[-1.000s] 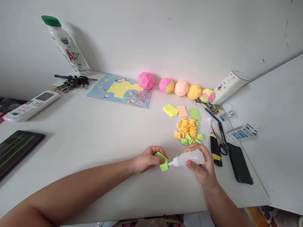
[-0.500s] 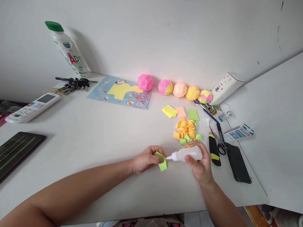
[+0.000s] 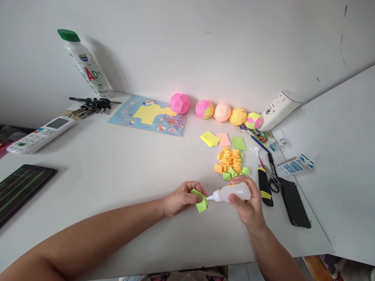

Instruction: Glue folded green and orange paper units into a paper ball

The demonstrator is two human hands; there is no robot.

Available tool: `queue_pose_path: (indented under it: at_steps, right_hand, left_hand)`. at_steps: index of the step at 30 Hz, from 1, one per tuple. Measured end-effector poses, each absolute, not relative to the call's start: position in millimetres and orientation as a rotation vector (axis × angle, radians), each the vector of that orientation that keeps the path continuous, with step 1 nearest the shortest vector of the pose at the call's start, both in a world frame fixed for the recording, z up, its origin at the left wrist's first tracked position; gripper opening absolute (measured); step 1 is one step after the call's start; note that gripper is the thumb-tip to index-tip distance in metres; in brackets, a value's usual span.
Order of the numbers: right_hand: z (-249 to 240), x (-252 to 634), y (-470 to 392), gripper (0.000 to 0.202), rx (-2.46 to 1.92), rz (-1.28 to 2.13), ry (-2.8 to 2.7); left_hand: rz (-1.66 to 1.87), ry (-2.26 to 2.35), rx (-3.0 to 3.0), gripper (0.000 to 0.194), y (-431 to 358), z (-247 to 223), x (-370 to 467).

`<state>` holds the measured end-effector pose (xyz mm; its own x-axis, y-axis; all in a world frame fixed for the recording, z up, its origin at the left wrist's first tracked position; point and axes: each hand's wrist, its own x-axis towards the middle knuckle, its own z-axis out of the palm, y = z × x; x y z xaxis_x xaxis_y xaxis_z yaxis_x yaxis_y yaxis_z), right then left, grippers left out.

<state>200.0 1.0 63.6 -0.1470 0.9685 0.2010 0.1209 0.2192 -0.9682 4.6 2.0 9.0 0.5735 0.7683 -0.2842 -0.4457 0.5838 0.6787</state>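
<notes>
bottle (image 3: 232, 190) is clamped in my right hand (image 3: 250, 208) over the worktop (image 3: 131, 168); its long axis runs crosswise, base right, narrow end pointing left and slightly toward me. paper (image 3: 201, 207), bent and green, is pinched in my left hand (image 3: 182, 199), the hands apart, slanting from far left to near right. since a second ago the tip (image 3: 209, 198) has moved away from me along the paper's right edge, so i judge that edge unfinished.

Table (image 3: 117, 168), centre-left of frame: open passage. Right of centre: folded-paper pile (image 3: 230, 159) obstructs; farther right, black-and-yellow cutter (image 3: 265, 187), black case (image 3: 294, 203).
</notes>
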Motion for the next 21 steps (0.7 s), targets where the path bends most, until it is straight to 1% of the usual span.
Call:
queue_pose_path:
  at_steps: [13,21]
  right_hand:
    - [65.2,199.2,-0.5,0.023,-1.047,1.091,-1.515]
    - [67.3,200.8,-0.6,0.025,-1.015,1.163,-1.555]
  left_hand:
    - [0.747,0.619,0.580,0.014,2.1,6.6,4.5]
    - [0.760,0.620,0.566,0.014,2.3,7.9,5.6]
